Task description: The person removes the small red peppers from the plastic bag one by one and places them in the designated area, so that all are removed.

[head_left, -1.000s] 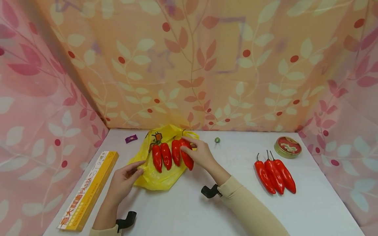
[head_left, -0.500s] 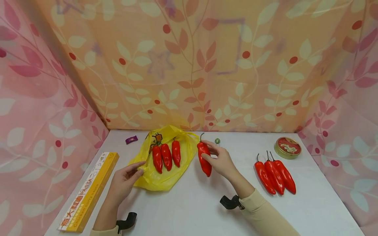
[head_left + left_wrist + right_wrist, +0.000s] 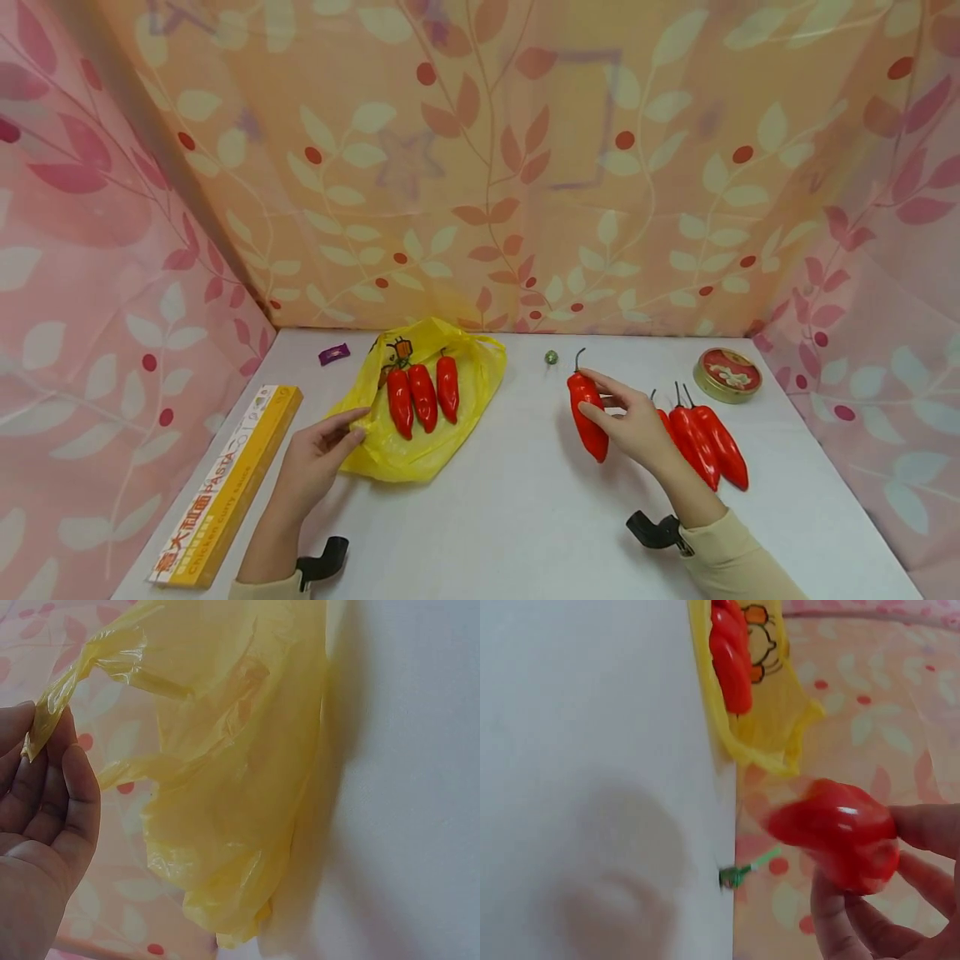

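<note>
My right hand (image 3: pixel 630 421) holds a red chili pepper (image 3: pixel 587 417) by its upper part, above the table and left of three more red chili peppers (image 3: pixel 723 446), partly hidden behind the hand. In the right wrist view the held chili pepper (image 3: pixel 840 832) is blurred between thumb and fingers. On the left, a yellow plastic bag (image 3: pixel 412 458) lies spread with three red chili peppers (image 3: pixel 422 398) on it. My left hand (image 3: pixel 315 462) pinches the bag's left edge; the left wrist view shows a twisted handle of the bag (image 3: pixel 56 705) between thumb and fingers.
A pasta box (image 3: pixel 228 487) lies along the left side. Behind it is a purple wrapped candy (image 3: pixel 334 354). Toward the back stand a small green lollipop (image 3: pixel 552 357) and, at right, a round tin (image 3: pixel 727 374). Patterned cloth walls (image 3: pixel 480 167) enclose the table.
My right hand has lifted one chili pepper off the yellow bag and carried it to the right, toward the other three. The left hand has stayed at the bag's edge.
</note>
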{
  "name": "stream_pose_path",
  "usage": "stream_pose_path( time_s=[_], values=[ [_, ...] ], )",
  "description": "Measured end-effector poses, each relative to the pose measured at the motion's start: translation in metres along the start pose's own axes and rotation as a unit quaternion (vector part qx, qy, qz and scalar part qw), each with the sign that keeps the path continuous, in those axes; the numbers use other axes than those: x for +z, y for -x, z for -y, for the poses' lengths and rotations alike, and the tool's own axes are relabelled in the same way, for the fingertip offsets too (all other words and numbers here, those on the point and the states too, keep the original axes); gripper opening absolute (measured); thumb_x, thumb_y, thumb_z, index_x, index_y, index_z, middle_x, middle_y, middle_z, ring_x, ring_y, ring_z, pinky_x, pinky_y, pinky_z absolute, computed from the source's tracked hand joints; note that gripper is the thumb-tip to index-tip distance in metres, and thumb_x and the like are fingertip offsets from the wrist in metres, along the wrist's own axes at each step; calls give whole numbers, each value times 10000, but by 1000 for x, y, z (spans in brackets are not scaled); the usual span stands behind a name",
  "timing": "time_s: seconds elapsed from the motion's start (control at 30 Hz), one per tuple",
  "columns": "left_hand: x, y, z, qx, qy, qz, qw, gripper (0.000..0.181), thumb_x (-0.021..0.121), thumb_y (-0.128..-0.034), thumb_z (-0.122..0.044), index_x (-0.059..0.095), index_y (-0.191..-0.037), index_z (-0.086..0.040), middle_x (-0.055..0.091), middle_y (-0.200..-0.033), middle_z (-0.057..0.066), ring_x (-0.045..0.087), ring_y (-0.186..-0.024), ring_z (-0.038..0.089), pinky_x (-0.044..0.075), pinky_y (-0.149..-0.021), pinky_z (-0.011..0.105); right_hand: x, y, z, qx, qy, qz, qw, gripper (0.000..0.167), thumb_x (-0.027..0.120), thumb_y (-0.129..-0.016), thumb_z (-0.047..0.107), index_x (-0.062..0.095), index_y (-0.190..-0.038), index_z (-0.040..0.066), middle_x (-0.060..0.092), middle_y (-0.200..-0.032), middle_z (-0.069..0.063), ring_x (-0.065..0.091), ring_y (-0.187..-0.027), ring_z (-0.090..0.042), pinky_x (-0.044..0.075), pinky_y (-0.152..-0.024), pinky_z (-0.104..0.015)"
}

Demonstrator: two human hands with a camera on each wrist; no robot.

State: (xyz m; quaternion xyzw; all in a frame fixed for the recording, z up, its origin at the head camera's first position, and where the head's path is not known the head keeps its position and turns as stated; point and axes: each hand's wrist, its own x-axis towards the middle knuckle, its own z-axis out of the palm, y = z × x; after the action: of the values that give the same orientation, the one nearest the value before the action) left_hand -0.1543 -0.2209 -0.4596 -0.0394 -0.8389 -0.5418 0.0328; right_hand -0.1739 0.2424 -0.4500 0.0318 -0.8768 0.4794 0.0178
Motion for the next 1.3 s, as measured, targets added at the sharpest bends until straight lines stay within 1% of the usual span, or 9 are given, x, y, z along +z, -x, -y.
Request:
stream_pose_path(
  time_s=[0.2, 0.4, 0.53, 0.67, 0.8, 0.93, 1.0, 1.17, 1.3],
  values=[
    [-1, 1, -1, -106, -33, -9, 9999, 349, 663, -990, -281, 681, -1318, -164, 671, -1279, 77, 567, -994, 127, 510, -852, 106, -29, 11, -20, 298, 487, 136, 9983, 634, 725, -931, 387, 475, -1509, 317, 554, -1425, -182, 570, -1183, -381, 610, -750, -394],
    [-2, 1, -1, -118, -66, 5, 9999, 354, 660, -992, -270, 676, -1324, -147, 675, -1255, 88, 565, -980, 135, 516, -844, 114, -43, 17, -36, 283, 1257, 104, 9916, 600, 714, -945, 332, 492, -1495, 241, 561, -1400, -210, 553, -1191, -408, 601, -785, -520],
    [-2, 1, -2, -101, -78, 14, 9999, 354, 660, -993, -265, 675, -1323, -137, 682, -1231, 91, 570, -971, 135, 520, -838, 119, -46, 21, -43, 296, 1638, 148, 9859, 602, 725, -931, 303, 504, -1482, 202, 573, -1359, -223, 532, -1202, -422, 590, -804, -563],
    [-1, 1, -1, -107, -60, 30, 9999, 353, 660, -993, -257, 674, -1324, -134, 690, -1201, 90, 574, -968, 137, 523, -833, 124, -47, 20, -49, 377, 1839, 235, 9819, 615, 730, -926, 288, 494, -1485, 186, 545, -1410, -241, 525, -1228, -446, 582, -806, -590],
    [0, 0, 0, -95, -20, 55, 9999, 351, 659, -994, -247, 671, -1327, -139, 691, -1216, 83, 578, -981, 137, 522, -843, 123, -48, 17, -52, 358, 1971, 306, 9793, 613, 737, -922, 271, 497, -1475, 162, 557, -1388, -244, 551, -1174, -422, 581, -809, -587],
    [1, -2, 0, -106, -35, 78, 9999, 351, 656, -996, -248, 668, -1332, -146, 686, -1238, 75, 576, -995, 144, 519, -851, 122, -48, 15, -54, 213, 2183, 314, 9752, 594, 740, -918, 252, 513, -1454, 135, 572, -1329, -243, 567, -1094, -380, 582, -805, -560],
    [1, -2, 0, -143, -61, 80, 9998, 353, 656, -996, -252, 668, -1333, -149, 685, -1240, 72, 572, -998, 148, 517, -852, 120, -47, 14, -55, 148, 2273, 300, 9732, 591, 743, -914, 252, 522, -1445, 116, 555, -1323, -255, 569, -1086, -392, 584, -798, -560],
    [2, -3, -1, -201, -99, 80, 9997, 354, 657, -995, -258, 669, -1333, -153, 686, -1237, 67, 572, -1007, 157, 514, -857, 118, -44, 13, -59, 87, 2481, 247, 9684, 590, 760, -900, 257, 554, -1421, 71, 511, -1357, -283, 535, -1173, -472, 568, -816, -619],
    [2, -2, -1, -187, -109, 75, 9997, 352, 657, -995, -257, 669, -1334, -161, 688, -1230, 66, 576, -1006, 151, 514, -857, 116, -43, 13, -60, 81, 2698, 236, 9626, 579, 768, -890, 267, 583, -1397, 59, 521, -1353, -288, 495, -1217, -493, 537, -852, -662]
  ],
)
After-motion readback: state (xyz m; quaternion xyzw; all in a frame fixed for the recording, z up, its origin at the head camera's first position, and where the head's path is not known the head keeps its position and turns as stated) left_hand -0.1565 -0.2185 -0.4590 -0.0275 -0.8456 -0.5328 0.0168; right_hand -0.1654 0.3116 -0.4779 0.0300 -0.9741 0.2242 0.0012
